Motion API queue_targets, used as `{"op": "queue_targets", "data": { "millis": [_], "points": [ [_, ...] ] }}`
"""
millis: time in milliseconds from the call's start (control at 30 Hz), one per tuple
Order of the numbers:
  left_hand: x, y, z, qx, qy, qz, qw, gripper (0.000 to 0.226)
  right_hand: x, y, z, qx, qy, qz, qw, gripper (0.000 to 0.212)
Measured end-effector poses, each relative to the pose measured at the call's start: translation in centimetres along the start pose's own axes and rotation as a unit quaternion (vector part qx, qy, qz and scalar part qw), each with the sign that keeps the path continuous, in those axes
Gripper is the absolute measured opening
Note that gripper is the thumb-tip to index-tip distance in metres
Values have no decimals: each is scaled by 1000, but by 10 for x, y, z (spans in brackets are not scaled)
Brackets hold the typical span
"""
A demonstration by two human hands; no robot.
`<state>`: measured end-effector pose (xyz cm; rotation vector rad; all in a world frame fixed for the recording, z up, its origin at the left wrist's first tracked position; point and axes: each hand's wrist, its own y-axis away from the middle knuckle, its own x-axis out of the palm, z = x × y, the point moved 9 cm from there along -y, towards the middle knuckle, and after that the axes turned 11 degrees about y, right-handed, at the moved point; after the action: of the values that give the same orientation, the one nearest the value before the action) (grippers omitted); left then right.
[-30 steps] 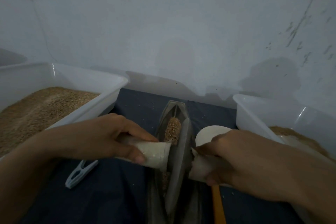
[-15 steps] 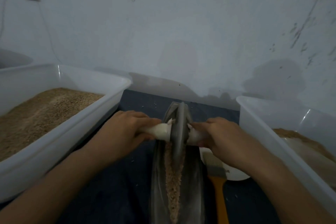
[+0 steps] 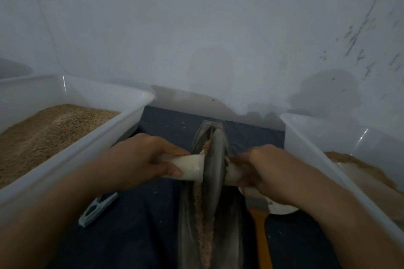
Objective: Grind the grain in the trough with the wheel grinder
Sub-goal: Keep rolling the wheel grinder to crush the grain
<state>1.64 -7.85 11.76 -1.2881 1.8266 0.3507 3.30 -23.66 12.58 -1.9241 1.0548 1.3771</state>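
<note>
A dark metal trough (image 3: 188, 225) runs away from me down the middle of the dark cloth, with a line of brown grain (image 3: 204, 233) along its groove. The grey wheel grinder (image 3: 215, 166) stands on edge in the trough's far half. My left hand (image 3: 140, 159) grips the white handle (image 3: 190, 167) on the wheel's left side. My right hand (image 3: 266, 172) grips the white handle on the right side, mostly hidden under my fingers.
A clear tub (image 3: 72, 144) of brown grain stands at the left, another clear tub (image 3: 314, 153) with ground grain at the right. A brush with an orange handle (image 3: 261, 236) and a white dish (image 3: 284, 208) lie right of the trough. A pale clip (image 3: 97, 209) lies at left.
The wheel rolled from the near part of the trough to its far end, then came back slightly toward me. Both hands kept their hold on the handles.
</note>
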Motion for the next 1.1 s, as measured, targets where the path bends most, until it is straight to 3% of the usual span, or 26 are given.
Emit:
{"op": "queue_targets", "data": {
  "millis": [100, 200, 300, 400, 500, 567, 667, 800, 900, 1000, 1100],
  "points": [
    [-4, -6, -2, 40, -134, -146, 979, 42, 4, -17, -13, 41, -9, -63, 997, 62],
    [-4, -9, -6, 76, -148, -169, 971, 44, 4, -14, -16, 47, -16, -90, 995, 60],
    [-7, -5, -3, 58, -68, -111, 990, 45, -4, -6, -4, 2, 12, -75, 997, 44],
    [-3, 5, -7, 34, 30, 11, 999, 43, -12, 12, 9, -46, -8, -17, 999, 31],
    [0, 16, -17, 31, 89, 119, 988, 41, -23, 34, 19, -86, -34, 7, 996, 37],
    [2, 19, -22, 28, 112, 150, 982, 40, -26, 39, 19, -89, -44, 6, 995, 38],
    [2, 12, -18, 14, 83, 100, 991, 36, -16, 27, 14, -72, -43, 11, 996, 29],
    [-3, -2, 0, -12, -52, -64, 997, 37, 0, -4, -9, 20, -31, -45, 998, 50],
    [-4, -4, -5, 46, -150, -179, 971, 42, 6, -15, -19, 55, -20, -114, 992, 63],
    [-4, -7, -3, 70, -139, -177, 972, 44, 6, -16, -19, 51, -29, -110, 992, 59],
    [-7, -6, 3, 45, -41, -97, 993, 43, -2, -5, -4, 4, -6, -69, 998, 42]
  ]
}}
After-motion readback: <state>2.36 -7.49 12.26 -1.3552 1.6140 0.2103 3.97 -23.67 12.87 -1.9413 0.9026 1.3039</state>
